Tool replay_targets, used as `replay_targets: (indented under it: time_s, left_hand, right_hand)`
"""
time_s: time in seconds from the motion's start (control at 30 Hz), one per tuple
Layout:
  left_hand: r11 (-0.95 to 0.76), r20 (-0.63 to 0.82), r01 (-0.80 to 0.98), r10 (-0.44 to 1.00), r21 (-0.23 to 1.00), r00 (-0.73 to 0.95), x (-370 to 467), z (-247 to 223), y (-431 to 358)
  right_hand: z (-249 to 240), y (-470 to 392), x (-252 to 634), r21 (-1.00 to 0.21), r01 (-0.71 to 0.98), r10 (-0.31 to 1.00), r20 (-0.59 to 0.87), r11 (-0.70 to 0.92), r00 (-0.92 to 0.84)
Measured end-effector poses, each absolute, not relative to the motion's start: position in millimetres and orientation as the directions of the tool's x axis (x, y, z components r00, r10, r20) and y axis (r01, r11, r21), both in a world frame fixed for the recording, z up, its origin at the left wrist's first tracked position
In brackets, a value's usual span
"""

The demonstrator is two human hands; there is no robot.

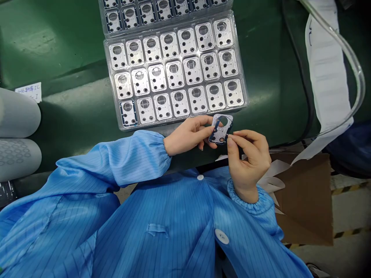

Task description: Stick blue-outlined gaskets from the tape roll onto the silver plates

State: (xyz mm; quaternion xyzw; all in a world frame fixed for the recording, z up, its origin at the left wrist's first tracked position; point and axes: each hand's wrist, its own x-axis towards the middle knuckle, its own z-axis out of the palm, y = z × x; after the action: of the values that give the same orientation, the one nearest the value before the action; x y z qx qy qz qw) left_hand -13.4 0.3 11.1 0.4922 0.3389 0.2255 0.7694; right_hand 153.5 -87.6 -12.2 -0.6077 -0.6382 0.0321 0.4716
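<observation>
Head view shows me the left hand (pixel 189 135) pinching a small silvery plate (pixel 217 135), dark-edged with a round hole, at the near edge of the green desk (pixel 266 77). Toward 4 o'clock from it, the right hand (pixel 249 156) has thumb and forefinger narrow at the plate's edge; whether they grip anything, I cannot tell. At 11 o'clock I see a clear tray (pixel 241 65) of similar plates (pixel 175 77), three rows of seven. A clear hose (pixel 358 73) curves at 2 o'clock; pale cylinders (pixel 20 112) lie at 9.
</observation>
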Motion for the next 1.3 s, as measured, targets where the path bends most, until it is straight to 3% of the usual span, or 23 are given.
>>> replay_targets:
  time_s: [0.17, 0.4, 0.5, 0.6, 0.9, 1.3]
  left_hand:
    - [0.433, -0.291, -0.04, 0.668, 0.9, 0.685, -13, 10, 1]
    - [0.437, -0.282, -0.057, 0.67, 0.898, 0.687, -15, 6, 1]
    - [0.425, -0.277, -0.051, 0.671, 0.904, 0.688, -16, 5, 1]
    - [0.42, -0.279, -0.039, 0.667, 0.907, 0.691, -16, 4, 0]
    - [0.347, -0.256, 0.005, 0.682, 0.938, 0.685, -13, 7, -3]
    - [0.315, -0.257, 0.044, 0.679, 0.948, 0.688, -14, 8, -5]
  right_hand:
    - [-19, -89, 159, -0.503, 0.798, 0.767, 0.637, 0.33, 0.084]
    - [-27, -88, 166, -0.103, 0.965, 0.679, 0.728, 0.242, -0.093]
    - [-27, -86, 169, -0.07, 0.971, 0.672, 0.733, 0.227, -0.104]
    - [-27, -85, 170, -0.137, 0.963, 0.677, 0.733, 0.234, -0.061]
    - [-11, -76, 163, -0.619, 0.746, 0.817, 0.546, 0.245, 0.186]
    - [-13, -71, 165, -0.856, 0.501, 0.862, 0.348, 0.132, 0.368]
